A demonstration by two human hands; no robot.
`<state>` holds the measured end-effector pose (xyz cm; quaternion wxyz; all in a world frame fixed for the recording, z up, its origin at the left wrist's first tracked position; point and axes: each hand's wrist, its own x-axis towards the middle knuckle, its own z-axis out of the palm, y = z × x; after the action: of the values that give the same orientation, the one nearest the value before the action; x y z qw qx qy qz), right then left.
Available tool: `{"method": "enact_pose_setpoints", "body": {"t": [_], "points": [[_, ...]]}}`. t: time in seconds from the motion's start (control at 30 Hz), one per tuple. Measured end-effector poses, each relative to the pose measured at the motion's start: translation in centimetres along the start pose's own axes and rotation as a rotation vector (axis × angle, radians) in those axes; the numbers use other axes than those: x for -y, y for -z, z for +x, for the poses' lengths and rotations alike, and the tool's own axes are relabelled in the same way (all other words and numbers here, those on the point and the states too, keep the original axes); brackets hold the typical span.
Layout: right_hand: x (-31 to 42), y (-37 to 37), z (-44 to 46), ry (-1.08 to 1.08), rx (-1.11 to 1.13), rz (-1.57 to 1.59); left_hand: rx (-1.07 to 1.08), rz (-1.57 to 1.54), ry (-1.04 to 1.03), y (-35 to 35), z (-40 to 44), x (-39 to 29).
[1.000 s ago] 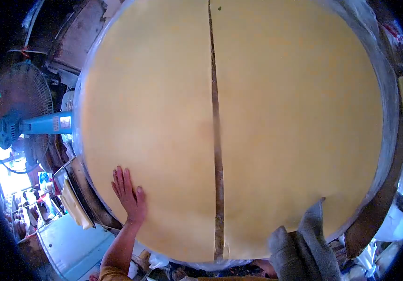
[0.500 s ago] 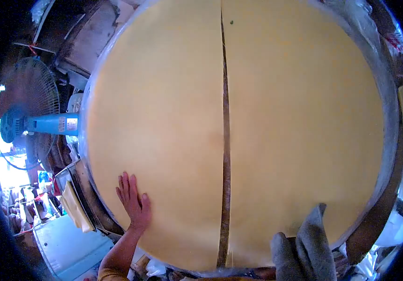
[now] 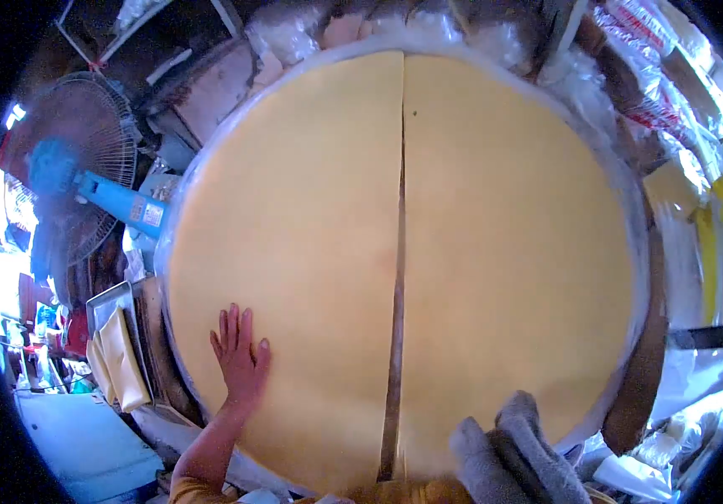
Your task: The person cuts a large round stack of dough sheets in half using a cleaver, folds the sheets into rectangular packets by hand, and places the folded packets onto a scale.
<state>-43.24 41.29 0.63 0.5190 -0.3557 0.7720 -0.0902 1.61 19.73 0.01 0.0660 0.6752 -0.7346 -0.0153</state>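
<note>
My left hand (image 3: 242, 361) lies flat with fingers spread on the left half of a large, smooth yellow sheet (image 3: 294, 210). A second yellow half (image 3: 513, 235) lies beside it, and a narrow dark gap (image 3: 397, 336) runs between the two. At the lower right, thick grey fabric (image 3: 517, 454), like a loose glove or folded cloth, rests over the near edge of the right half. It covers the place where my right hand would be, so no fingers show there. A small dark speck (image 3: 415, 113) marks the far part of the right half.
Clear plastic wrap (image 3: 640, 277) edges the round surface. A blue fan (image 3: 84, 176) stands at the left. Below it, a metal tray (image 3: 118, 294) holds folded yellow sheets (image 3: 118, 361), near a pale blue panel (image 3: 80, 437). Plastic bags (image 3: 706, 244) crowd the right side.
The view has tilted up, showing the far edge of the round surface. My left hand stays flat in nearly the same place. The grey fabric appears lower and farther left in view.
</note>
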Motion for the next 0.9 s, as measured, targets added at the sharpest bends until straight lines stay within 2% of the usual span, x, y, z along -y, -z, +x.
{"method": "enact_pose_setpoints", "body": {"t": [0.2, 0.3, 0.37, 0.43, 0.53, 0.57, 0.6, 0.63, 0.67, 0.7, 0.8, 0.83, 0.87, 0.9], "points": [[-7.3, -8.8, 0.8, 0.197, 0.336, -0.149, -0.154, -0.141, -0.014, -0.9, -1.3, 0.8], [-11.9, -13.7, 1.4, 0.358, 0.518, -0.292, -0.182, -0.176, -0.045, -3.0, -0.9, 3.4], [-14.3, -15.9, 2.4, 0.441, 0.561, -0.392, -0.051, -0.546, -0.031, -4.1, -0.6, 6.0], [-16.0, -17.5, 3.3, 0.523, 0.583, -0.490, -0.271, -0.309, 0.083, -1.4, -4.1, 3.6], [-17.7, -18.5, 4.0, 0.587, 0.554, -0.609, -0.476, -0.316, 0.120, 3.5, -12.9, 0.5], [-18.0, -18.3, 4.1, 0.596, 0.503, -0.636, -0.512, -0.207, 0.205, 2.3, -14.7, 1.1], [-18.3, -18.2, 4.2, 0.602, 0.420, -0.642, -0.462, -0.339, 0.295, 1.1, -15.9, 2.0], [-18.1, -17.3, 3.8, 0.582, 0.327, -0.667, -0.419, -0.473, 0.384, 0.4, -16.7, 3.0], [-18.6, -16.2, 2.6, 0.774, 0.005, -0.491, -0.373, -0.607, 0.471, -0.1, -17.4, 3.9], [-16.7, -14.6, 0.0, 0.739, 0.003, -0.461, -0.419, -0.475, 0.484, 1.3, -18.2, 2.1], [-13.0, -10.7, -4.8, 0.674, 0.051, -0.398, -0.371, -0.357, 0.431, 2.9, -19.1, 0.9], [-13.0, -10.2, -5.6, 0.694, 0.034, -0.311, -0.356, -0.551, 0.434, 0.5, -18.7, 2.6], [-12.9, -9.8, -5.9, 0.752, -0.025, -0.376, -0.344, -0.743, 0.446, -1.9, -18.3, 4.3], [-12.4, -9.3, -7.0, 0.760, -0.057, -0.314, -0.206, -0.907, 0.501, 0.6, -19.3, 2.7]]}}
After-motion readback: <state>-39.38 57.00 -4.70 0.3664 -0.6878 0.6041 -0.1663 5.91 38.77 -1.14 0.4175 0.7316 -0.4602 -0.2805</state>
